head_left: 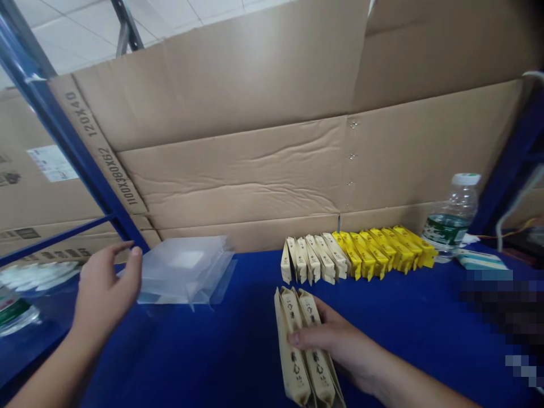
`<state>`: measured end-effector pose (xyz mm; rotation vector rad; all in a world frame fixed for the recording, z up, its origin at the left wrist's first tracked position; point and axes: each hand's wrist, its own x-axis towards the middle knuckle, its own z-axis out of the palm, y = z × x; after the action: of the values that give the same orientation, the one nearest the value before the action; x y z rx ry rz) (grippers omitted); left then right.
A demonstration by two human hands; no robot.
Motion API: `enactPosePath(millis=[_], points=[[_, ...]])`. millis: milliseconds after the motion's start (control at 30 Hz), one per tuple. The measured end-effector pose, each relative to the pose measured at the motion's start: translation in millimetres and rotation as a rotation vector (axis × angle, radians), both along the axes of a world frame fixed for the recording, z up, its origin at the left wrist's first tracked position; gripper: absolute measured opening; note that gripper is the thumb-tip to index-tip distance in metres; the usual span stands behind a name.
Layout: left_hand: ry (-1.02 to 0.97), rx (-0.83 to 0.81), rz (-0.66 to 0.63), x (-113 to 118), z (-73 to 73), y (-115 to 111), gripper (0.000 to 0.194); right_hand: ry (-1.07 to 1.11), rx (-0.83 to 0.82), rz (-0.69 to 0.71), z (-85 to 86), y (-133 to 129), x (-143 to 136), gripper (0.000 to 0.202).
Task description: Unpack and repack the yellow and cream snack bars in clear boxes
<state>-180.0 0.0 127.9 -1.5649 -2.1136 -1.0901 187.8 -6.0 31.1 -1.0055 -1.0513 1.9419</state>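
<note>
My right hand point(331, 340) grips several slim cream paper packets point(300, 351) with dark printed characters, held side by side above the blue tabletop point(178, 345). My left hand point(110, 277) is raised at the left with thumb and fingers apart and nothing in it. Just right of that hand lies a pile of clear plastic bags point(187, 269). Beyond my right hand stands a row of cream packets point(312, 258), and it continues to the right as a row of yellow packets point(378, 252).
A plastic water bottle point(450, 221) stands at the right end of the row, near a light blue-and-white packet point(482, 259). Large cardboard sheets point(255, 153) wall off the back. Blue metal posts point(72, 130) rise at both sides. Another bottle point(17, 311) lies at far left.
</note>
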Motion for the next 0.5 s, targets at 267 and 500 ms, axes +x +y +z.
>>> enactPosePath(millis=[267,500], points=[[0.557,0.095,-0.929,204.3,-87.3,-51.2,0.082,0.258,-0.092,-0.198,-3.3,-6.8,-10.2,0.071],[0.642,0.237,-0.756,205.5,-111.8,-41.8,0.058,0.319,-0.009,-0.099,-2.6,-11.6,-15.0,0.085]])
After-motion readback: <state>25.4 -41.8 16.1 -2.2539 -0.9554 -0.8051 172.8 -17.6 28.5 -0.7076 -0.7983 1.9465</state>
